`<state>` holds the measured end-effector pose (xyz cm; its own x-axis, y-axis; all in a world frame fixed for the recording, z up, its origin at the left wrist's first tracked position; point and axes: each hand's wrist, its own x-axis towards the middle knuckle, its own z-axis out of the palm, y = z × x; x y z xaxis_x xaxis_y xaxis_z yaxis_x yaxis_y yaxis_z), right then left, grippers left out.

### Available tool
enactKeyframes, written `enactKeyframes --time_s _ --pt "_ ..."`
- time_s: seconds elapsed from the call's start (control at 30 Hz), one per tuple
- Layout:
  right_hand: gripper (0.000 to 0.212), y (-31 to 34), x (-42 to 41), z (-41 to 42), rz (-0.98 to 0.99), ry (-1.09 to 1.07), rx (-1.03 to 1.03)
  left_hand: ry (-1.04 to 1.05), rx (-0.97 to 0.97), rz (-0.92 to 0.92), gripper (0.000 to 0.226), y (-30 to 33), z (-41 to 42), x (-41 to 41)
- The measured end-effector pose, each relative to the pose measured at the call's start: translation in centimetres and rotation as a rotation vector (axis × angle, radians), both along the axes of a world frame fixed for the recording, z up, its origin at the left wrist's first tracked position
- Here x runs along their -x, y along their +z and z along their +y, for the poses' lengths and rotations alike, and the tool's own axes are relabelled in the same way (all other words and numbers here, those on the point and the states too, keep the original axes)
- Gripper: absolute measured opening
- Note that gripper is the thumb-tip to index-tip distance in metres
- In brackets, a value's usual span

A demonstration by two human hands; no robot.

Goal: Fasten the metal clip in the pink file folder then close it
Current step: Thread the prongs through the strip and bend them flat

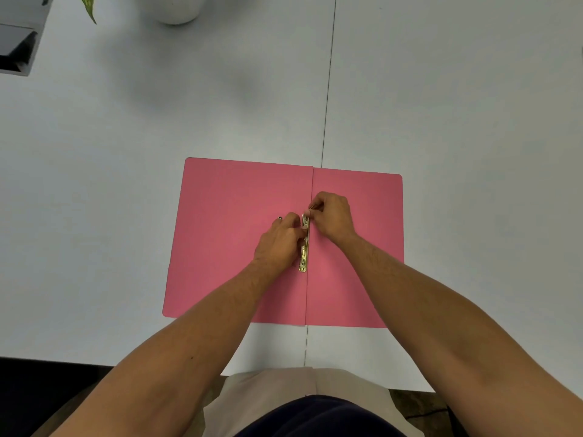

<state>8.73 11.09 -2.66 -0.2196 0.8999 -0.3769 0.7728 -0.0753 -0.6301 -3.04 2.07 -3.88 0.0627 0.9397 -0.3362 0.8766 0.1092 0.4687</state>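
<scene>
The pink file folder [227, 247] lies open and flat on the white table, its spine fold running toward me. A brass metal clip [303, 255] runs along that fold. My left hand [279, 242] rests on the left flap with its fingertips pinched on the middle of the clip. My right hand [332, 217] comes in from the right flap and pinches the clip's far end with thumb and fingers. The far part of the clip is hidden under both sets of fingers.
A white plant pot [178, 9] with a green leaf [88, 9] stands at the far edge. A grey and black device [19, 42] sits at the far left corner. A seam [328, 89] splits the table top.
</scene>
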Motion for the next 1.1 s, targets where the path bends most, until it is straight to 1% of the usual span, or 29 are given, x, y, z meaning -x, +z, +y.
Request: enactKeyframes --time_s 0.17,0.37,0.47,0.6,0.7,0.83,1.0,1.1 --pt "0.010 -0.19 0.00 -0.05 0.028 -0.019 0.009 -0.009 0.023 0.013 0.022 0.44 0.06 -0.03" --pt "0.011 -0.27 -0.04 0.10 0.017 0.010 0.017 -0.120 -0.036 0.110 0.025 0.64 -0.12 0.24" --pt "0.010 -0.47 -0.09 0.19 0.016 -0.026 0.029 -0.152 -0.034 0.132 0.027 0.70 -0.03 0.28" --pt "0.011 -0.50 -0.08 0.28 0.037 -0.114 0.066 -0.149 -0.015 0.136 0.028 0.77 0.01 0.23" --pt "0.013 -0.35 0.03 0.43 0.032 -0.134 0.085 -0.143 -0.012 0.137 0.029 0.71 -0.05 0.18" --pt "0.015 -0.25 0.39 0.65 0.001 -0.108 0.087 -0.137 -0.011 0.137 0.029 0.51 -0.13 0.21" --pt "0.009 -0.20 0.54 0.66 -0.075 0.011 0.036 -0.119 -0.015 0.113 0.029 0.25 -0.21 0.26" --pt "0.004 -0.34 0.33 0.29 -0.051 0.053 0.016 -0.105 -0.016 0.105 0.028 0.18 -0.14 0.29"
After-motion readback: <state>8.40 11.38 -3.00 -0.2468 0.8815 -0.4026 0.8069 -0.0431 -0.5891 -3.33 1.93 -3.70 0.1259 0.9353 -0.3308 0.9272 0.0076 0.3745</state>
